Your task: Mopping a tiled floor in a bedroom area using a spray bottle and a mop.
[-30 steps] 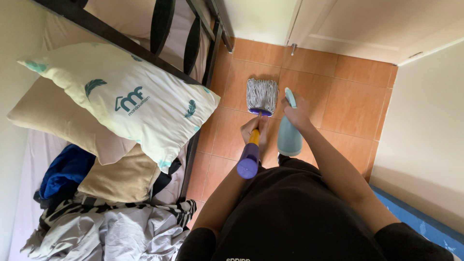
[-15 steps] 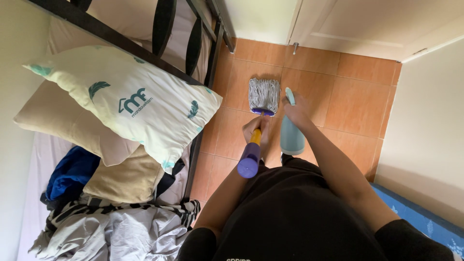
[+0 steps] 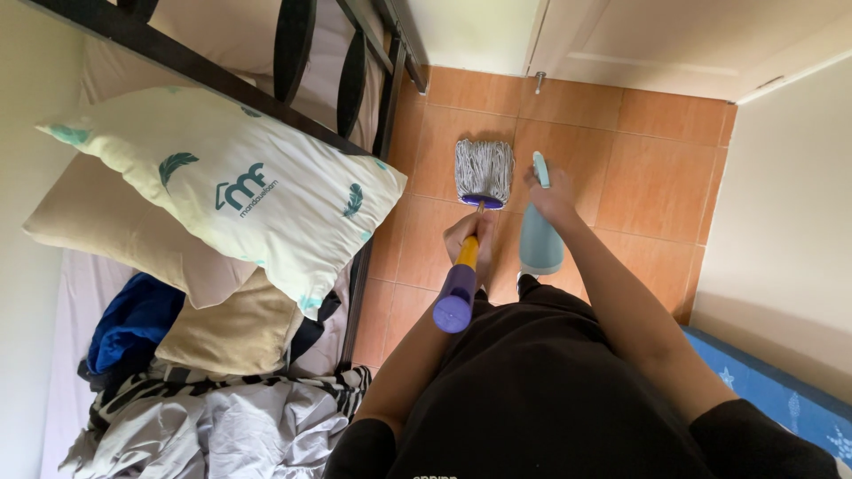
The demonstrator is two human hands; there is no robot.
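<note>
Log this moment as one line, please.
left hand: grips mop handle | mop head: on tiled floor | right hand: holds spray bottle

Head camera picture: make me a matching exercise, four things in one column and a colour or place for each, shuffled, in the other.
Things:
1. mop head
2. spray bottle
3. printed pillow
4. mop handle end

Descriptions:
A. purple, nearest the camera
B. pale blue, in the right hand
C. grey strands on the orange floor tiles
D. cream with teal feathers, on the bed

Pairs: 1-C, 2-B, 3-D, 4-A
</note>
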